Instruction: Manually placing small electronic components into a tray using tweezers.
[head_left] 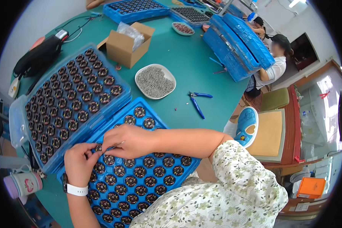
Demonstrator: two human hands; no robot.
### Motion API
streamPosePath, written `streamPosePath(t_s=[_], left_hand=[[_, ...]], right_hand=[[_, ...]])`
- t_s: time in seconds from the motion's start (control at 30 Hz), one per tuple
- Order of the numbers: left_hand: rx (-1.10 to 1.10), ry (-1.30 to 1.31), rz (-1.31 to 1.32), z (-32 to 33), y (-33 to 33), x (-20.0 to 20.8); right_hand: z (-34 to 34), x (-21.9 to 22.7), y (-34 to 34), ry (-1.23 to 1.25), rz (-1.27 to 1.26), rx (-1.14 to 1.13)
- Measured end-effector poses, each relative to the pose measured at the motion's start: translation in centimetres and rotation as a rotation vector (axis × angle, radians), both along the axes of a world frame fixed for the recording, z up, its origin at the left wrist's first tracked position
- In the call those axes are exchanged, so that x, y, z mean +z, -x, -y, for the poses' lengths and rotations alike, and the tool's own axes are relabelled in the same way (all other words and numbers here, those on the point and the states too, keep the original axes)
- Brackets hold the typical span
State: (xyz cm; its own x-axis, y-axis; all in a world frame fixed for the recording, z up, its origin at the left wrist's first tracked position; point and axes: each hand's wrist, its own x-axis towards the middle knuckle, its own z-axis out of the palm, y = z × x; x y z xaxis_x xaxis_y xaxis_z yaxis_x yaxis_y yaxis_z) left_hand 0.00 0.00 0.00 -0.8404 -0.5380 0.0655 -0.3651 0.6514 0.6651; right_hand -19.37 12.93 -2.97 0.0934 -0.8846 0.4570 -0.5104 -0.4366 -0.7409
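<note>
Fingers (88, 146) of both hands meet in the head view, above the upper left part of a blue tray (141, 102) filled with rows of round black parts (140, 171). The left hand (76, 157) has its thumb and forefinger brought together at the tips, over one of the parts; whether anything is pinched between them, I cannot tell. The right hand (127, 140), palm down with curled fingers, grasps a thin metallic piece (117, 145), its tips touching or just beside those of the left. A white wristband (77, 190) circles the left wrist.

The tray lies at the near side of a green table (216, 91), partly covered by the right forearm and a floral sleeve (241, 163). Just beside it, to the left, stands a blue case (124, 95) filled with similar round parts. Beyond the tray are a white bowl (137, 79) heaped with small metal pieces (154, 81) and, to its right, blue-handled cutters (197, 108) with their handles spread. Farther back sits an open cardboard box (119, 52) with a clear plastic bag (130, 35) in it. On the right rise stacked blue cases (231, 49), near a person in a white top (279, 69).
</note>
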Motion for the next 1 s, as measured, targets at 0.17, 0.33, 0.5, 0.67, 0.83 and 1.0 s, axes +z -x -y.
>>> streamPosePath(t_s=[0.17, 0.33, 0.5, 0.67, 0.83, 1.0], left_hand=[[0.046, -0.003, -0.025, 0.5, 1.5, 0.2], [0.066, -0.051, 0.007, 0.6, 1.8, 0.0], [0.087, -0.055, 0.026, 0.6, 0.8, 0.1], [-0.019, 0.062, -0.024, 1.1, 1.8, -0.5], [0.018, 0.064, 0.01, 0.8, 1.2, 1.0], [0.031, 0.03, 0.002, 0.6, 0.8, 0.0]], right_hand=[[1.0, 0.3, 1.7, 0.009, 0.065, -0.012], [1.1, 0.3, 2.1, -0.015, 0.086, -0.049], [1.7, 0.1, 1.7, -0.009, 0.113, -0.022], [1.1, 0.6, 2.3, -0.133, 0.104, -0.132], [1.1, 2.6, 1.7, -0.222, 0.077, -0.164], [1.3, 1.7, 1.5, -0.282, 0.119, -0.15]])
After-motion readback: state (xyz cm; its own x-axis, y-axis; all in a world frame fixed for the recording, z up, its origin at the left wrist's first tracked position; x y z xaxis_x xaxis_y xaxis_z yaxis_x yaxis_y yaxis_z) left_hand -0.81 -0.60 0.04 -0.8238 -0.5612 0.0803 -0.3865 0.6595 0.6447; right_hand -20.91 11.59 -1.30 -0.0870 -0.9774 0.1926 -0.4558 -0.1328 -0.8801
